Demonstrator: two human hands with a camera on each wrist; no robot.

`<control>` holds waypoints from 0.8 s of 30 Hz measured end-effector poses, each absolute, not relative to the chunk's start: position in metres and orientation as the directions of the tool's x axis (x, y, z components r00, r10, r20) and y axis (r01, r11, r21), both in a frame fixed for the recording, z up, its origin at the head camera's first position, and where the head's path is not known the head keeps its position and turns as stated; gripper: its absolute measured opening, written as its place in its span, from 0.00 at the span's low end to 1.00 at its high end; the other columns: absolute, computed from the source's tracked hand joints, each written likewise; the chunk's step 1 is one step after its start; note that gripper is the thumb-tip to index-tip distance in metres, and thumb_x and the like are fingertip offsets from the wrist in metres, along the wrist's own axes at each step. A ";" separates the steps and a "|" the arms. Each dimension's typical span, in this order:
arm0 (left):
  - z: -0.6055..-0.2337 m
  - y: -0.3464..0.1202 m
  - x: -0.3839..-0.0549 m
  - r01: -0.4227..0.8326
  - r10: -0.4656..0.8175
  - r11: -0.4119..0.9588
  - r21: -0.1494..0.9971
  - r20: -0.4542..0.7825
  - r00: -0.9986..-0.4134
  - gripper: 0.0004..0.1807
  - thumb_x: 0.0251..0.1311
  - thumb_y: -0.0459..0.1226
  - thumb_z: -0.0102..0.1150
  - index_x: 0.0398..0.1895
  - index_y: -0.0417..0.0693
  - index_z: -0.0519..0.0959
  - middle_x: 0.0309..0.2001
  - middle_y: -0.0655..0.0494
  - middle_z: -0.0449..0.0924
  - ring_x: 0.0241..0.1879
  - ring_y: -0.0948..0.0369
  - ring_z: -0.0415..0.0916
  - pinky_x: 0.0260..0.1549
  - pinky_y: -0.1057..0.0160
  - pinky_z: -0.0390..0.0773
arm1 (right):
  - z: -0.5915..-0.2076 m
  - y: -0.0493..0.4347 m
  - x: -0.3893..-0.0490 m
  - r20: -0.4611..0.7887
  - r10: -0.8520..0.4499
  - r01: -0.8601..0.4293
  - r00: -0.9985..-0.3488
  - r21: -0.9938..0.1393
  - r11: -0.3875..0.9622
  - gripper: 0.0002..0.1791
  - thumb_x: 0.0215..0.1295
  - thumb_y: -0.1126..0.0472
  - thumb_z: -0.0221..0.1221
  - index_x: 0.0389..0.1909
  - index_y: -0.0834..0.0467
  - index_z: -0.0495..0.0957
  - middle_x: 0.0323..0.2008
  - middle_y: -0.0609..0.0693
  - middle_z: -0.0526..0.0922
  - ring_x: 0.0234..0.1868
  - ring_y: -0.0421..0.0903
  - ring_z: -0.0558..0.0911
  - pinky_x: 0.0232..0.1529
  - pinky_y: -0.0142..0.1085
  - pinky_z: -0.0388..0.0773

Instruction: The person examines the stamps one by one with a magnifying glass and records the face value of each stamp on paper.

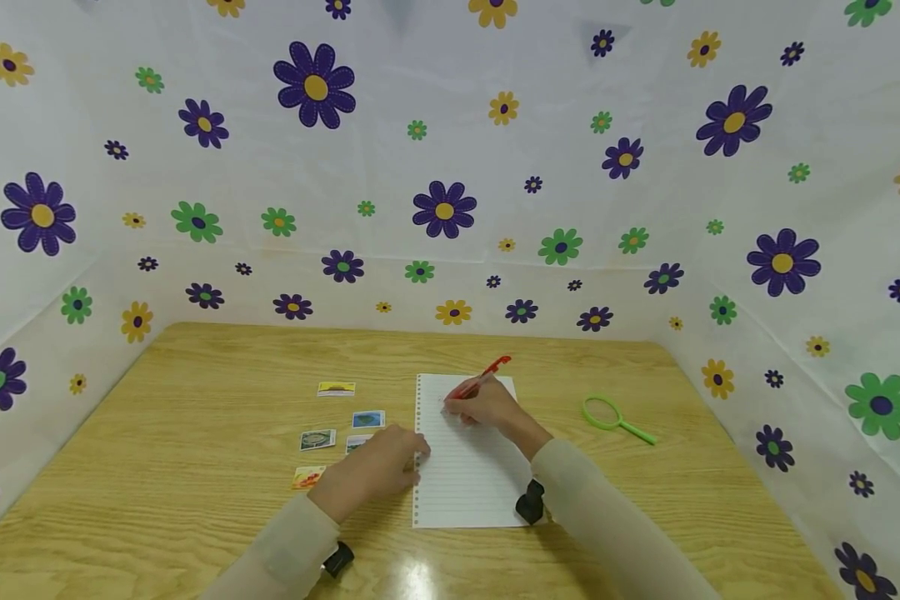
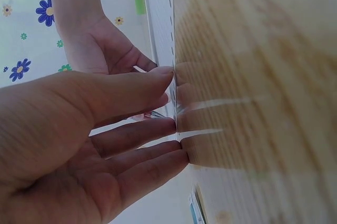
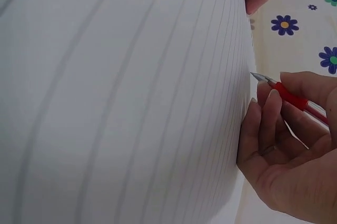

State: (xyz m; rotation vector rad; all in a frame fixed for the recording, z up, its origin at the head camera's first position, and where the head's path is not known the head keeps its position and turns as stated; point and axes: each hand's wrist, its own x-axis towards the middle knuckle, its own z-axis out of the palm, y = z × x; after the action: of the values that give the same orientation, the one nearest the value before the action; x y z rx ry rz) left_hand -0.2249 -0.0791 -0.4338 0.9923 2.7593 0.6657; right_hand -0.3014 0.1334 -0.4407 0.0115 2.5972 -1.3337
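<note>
A lined sheet of paper [image 1: 465,492] with punched holes down its left edge lies on the wooden table. My right hand [image 1: 486,404] pinches a red pen [image 1: 495,365] over the upper part of the sheet. In the right wrist view the pen's metal tip [image 3: 258,76] is at the paper, and the side of the hand [image 3: 295,166] rests on it. My left hand [image 1: 378,467] lies at the sheet's left edge, its fingertips touching the holed margin. The left wrist view shows those fingers [image 2: 152,174] extended, holding nothing.
Several small picture cards lie left of the sheet, among them a yellow one [image 1: 336,389], a blue one [image 1: 368,419] and an orange one [image 1: 307,477]. A green magnifying glass [image 1: 637,432] lies to the right. Flower-printed white cloth [image 1: 390,283] surrounds the table's back and sides.
</note>
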 end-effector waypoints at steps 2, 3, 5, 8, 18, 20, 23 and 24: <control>-0.434 -0.079 -0.225 0.570 0.630 0.689 0.448 0.018 -0.777 0.15 0.57 0.29 0.73 0.48 0.38 0.86 0.49 0.44 0.87 0.41 0.58 0.76 0.45 0.53 0.82 | -0.441 0.134 -0.301 -0.202 -0.103 0.101 -0.974 -0.794 0.600 0.08 0.64 0.57 0.70 0.39 0.56 0.88 0.25 0.46 0.85 0.25 0.39 0.79 0.28 0.28 0.76; -0.434 -0.079 -0.225 0.567 0.628 0.691 0.448 0.016 -0.778 0.15 0.57 0.29 0.73 0.48 0.38 0.86 0.49 0.44 0.87 0.41 0.58 0.76 0.45 0.53 0.82 | -0.441 0.134 -0.301 -0.200 -0.106 0.095 -0.974 -0.788 0.608 0.08 0.64 0.56 0.70 0.39 0.56 0.89 0.25 0.46 0.85 0.25 0.39 0.79 0.28 0.28 0.75; -0.434 -0.079 -0.225 0.566 0.626 0.695 0.444 0.013 -0.779 0.15 0.57 0.30 0.73 0.48 0.38 0.86 0.49 0.45 0.87 0.42 0.58 0.77 0.46 0.52 0.82 | -0.441 0.134 -0.301 -0.200 -0.110 0.091 -0.974 -0.784 0.615 0.08 0.64 0.56 0.71 0.38 0.56 0.89 0.25 0.46 0.85 0.25 0.39 0.79 0.28 0.28 0.75; -0.434 -0.078 -0.224 0.565 0.625 0.698 0.440 0.009 -0.780 0.15 0.57 0.30 0.73 0.48 0.38 0.86 0.48 0.45 0.87 0.42 0.58 0.77 0.46 0.52 0.82 | -0.443 0.135 -0.301 -0.197 -0.116 0.085 -0.974 -0.782 0.618 0.07 0.63 0.56 0.71 0.37 0.56 0.89 0.24 0.45 0.85 0.26 0.39 0.78 0.28 0.29 0.74; -0.433 -0.079 -0.225 0.572 0.632 0.689 0.445 0.016 -0.775 0.15 0.57 0.29 0.73 0.48 0.37 0.86 0.48 0.45 0.87 0.39 0.59 0.76 0.44 0.54 0.82 | -0.446 0.135 -0.300 -0.140 -0.131 0.028 -0.981 -0.781 0.624 0.07 0.64 0.55 0.70 0.37 0.55 0.89 0.27 0.46 0.87 0.25 0.39 0.79 0.27 0.29 0.73; -0.434 -0.079 -0.225 0.579 0.638 0.684 0.444 0.022 -0.770 0.14 0.57 0.30 0.73 0.48 0.37 0.86 0.48 0.44 0.88 0.39 0.59 0.77 0.44 0.54 0.82 | -0.445 0.135 -0.299 -0.126 -0.120 0.026 -0.985 -0.789 0.614 0.06 0.64 0.56 0.69 0.37 0.55 0.89 0.27 0.47 0.86 0.25 0.40 0.79 0.27 0.29 0.73; -0.434 -0.079 -0.225 0.584 0.640 0.683 0.439 0.026 -0.768 0.15 0.57 0.30 0.73 0.48 0.37 0.86 0.48 0.44 0.88 0.42 0.57 0.79 0.46 0.53 0.82 | -0.443 0.136 -0.298 -0.122 -0.110 0.032 -0.986 -0.800 0.599 0.06 0.64 0.57 0.69 0.37 0.55 0.89 0.27 0.49 0.86 0.25 0.41 0.79 0.27 0.29 0.73; -0.434 -0.079 -0.225 0.587 0.641 0.683 0.434 0.030 -0.767 0.14 0.57 0.30 0.73 0.47 0.38 0.86 0.47 0.44 0.88 0.41 0.58 0.78 0.45 0.53 0.82 | -0.443 0.136 -0.298 -0.123 -0.109 0.034 -0.986 -0.802 0.596 0.06 0.64 0.57 0.69 0.36 0.56 0.89 0.27 0.49 0.86 0.25 0.41 0.79 0.26 0.29 0.73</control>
State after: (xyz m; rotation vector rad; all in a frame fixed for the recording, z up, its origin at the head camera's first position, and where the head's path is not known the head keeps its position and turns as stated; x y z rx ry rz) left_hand -0.2249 -0.0792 -0.4339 1.0137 2.7664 0.6480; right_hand -0.2975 0.1362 -0.4425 -0.0635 2.6616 -1.3427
